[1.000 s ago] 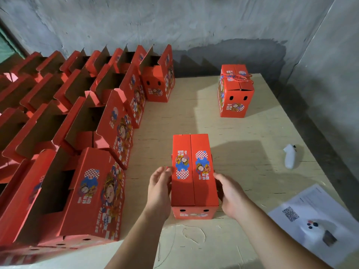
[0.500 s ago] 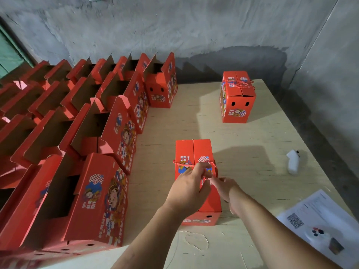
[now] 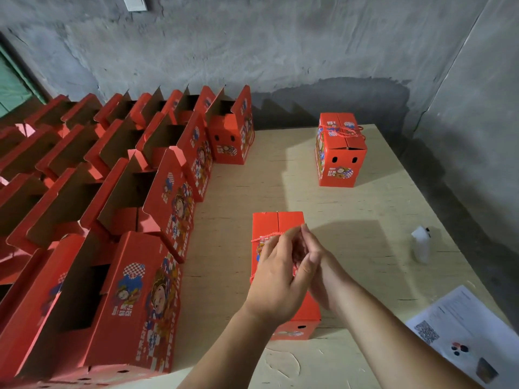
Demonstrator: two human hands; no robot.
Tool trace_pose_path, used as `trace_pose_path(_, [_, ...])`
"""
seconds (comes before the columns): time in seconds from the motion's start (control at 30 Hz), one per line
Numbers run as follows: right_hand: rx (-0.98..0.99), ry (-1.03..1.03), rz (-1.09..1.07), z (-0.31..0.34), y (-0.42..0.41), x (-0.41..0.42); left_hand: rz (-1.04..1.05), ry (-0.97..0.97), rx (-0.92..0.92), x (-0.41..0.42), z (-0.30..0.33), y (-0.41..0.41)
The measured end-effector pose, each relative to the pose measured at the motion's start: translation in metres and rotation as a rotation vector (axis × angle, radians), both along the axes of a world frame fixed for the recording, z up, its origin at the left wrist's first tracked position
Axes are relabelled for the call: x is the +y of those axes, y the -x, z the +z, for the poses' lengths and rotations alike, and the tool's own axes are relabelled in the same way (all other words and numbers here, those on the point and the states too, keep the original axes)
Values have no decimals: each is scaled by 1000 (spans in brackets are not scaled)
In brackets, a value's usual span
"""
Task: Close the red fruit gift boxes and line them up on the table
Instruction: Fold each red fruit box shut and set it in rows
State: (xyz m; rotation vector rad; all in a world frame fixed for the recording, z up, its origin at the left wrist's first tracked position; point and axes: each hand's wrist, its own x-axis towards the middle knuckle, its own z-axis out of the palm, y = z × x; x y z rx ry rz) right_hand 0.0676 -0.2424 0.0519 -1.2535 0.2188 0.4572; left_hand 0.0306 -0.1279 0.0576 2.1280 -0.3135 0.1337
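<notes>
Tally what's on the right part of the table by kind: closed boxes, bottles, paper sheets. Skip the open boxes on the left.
Closed boxes: 2, one at the far end, one under the hands
White bottle: 1
Paper sheet: 1
Total: 4

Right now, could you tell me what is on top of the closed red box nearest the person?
A red cord crosses the closed box lid, and the left hand and right hand meet above it, apparently holding the cord. The hands cover most of the lid.
</notes>
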Motion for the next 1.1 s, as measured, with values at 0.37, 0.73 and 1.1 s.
trace_pose_path(0.37, [16, -92, -34, 66, -54, -24, 228, -113, 21, 36, 46, -44])
trace_pose_path(0.73, [185, 18, 265, 57, -48, -11, 19, -139, 64, 9, 48, -37])
trace_pose_path(1.1, [-87, -69, 170, 79, -92, -15, 346, -250, -206, 7, 70, -42])
